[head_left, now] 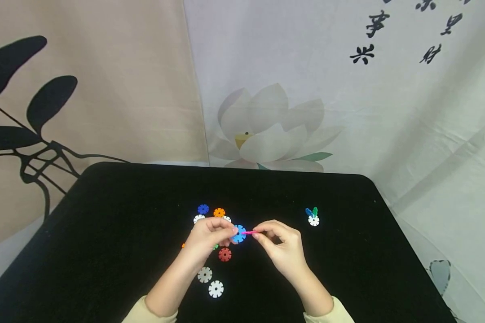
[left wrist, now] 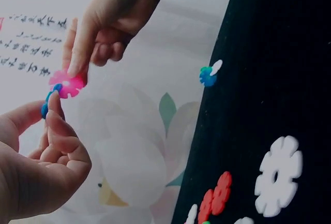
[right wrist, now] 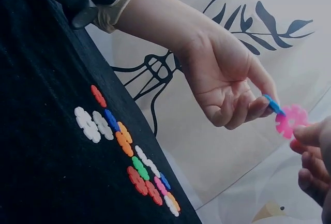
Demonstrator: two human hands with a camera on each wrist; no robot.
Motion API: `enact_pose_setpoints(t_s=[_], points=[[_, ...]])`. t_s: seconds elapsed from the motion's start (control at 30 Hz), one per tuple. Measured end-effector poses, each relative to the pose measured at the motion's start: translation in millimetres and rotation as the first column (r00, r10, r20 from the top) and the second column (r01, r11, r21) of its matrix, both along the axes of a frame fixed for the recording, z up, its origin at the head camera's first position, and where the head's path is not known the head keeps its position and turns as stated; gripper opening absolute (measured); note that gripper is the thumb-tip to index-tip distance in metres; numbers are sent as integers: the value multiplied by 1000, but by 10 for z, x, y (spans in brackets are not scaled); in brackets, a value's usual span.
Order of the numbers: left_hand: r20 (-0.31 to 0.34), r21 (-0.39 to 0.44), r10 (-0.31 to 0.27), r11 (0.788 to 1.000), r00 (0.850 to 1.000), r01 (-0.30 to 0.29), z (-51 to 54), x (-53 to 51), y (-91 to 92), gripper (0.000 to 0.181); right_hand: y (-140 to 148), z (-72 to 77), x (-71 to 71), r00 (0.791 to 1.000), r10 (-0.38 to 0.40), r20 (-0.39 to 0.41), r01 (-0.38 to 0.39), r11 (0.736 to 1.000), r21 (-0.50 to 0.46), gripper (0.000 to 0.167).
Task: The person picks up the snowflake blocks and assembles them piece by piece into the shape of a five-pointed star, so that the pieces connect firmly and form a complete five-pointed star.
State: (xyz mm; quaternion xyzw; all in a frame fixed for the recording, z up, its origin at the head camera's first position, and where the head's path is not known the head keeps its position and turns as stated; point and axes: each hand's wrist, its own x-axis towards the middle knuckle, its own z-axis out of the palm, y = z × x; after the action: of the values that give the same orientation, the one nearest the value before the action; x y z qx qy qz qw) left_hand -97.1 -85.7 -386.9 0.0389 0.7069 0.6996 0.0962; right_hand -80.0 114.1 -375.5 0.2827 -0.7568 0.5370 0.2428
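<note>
Between finger and thumb, my left hand [head_left: 210, 235] pinches a light blue notched snowflake disc [head_left: 240, 234]. Opposite it, my right hand [head_left: 282, 244] pinches a pink snowflake disc [right wrist: 290, 121] by its far edge. The two discs meet edge to edge, roughly crosswise; whether their slots are interlocked I cannot tell. In the head view the pink disc appears edge-on, while the left wrist view shows its face beside the blue disc [left wrist: 47, 104]. Both hands are held above the black table.
Loose discs lie under and around my left forearm, among them a red one [head_left: 225, 255], a white one [head_left: 216, 289], an orange one [head_left: 219, 212] and a dark blue one [head_left: 203, 209]. A small white, blue and green joined piece [head_left: 313, 220] sits to the right on the black table [head_left: 372, 251].
</note>
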Motion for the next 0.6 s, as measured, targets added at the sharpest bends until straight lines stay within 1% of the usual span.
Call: enact_pose_setpoints(t_s=[0.07,0.17,0.23,0.3,0.37,0.43,0.6], points=[[11,-3,33,999,999,-33,24,-16,-40,19,-8,-18,-3,999,-30,42,29,999,12,22],[26,5,88,996,996,-89,68,-41,-114,19,1,-199,-67,988,-50,144,44,998,45,21],[29,18,120,993,992,-120,97,-59,-167,19,1,-329,-107,973,-39,226,20,996,87,19],[21,28,137,990,990,-137,117,-78,-222,19,-8,-457,-141,958,-18,288,-22,990,137,17],[12,34,155,987,988,-155,131,-93,-270,19,-45,-514,-145,945,1,326,-66,980,188,16],[6,32,174,984,985,-174,142,-103,-309,18,-83,-588,-157,938,21,347,-106,968,227,16],[9,54,195,979,981,-195,161,-109,-384,16,-180,-819,-197,919,30,393,-157,942,296,18]])
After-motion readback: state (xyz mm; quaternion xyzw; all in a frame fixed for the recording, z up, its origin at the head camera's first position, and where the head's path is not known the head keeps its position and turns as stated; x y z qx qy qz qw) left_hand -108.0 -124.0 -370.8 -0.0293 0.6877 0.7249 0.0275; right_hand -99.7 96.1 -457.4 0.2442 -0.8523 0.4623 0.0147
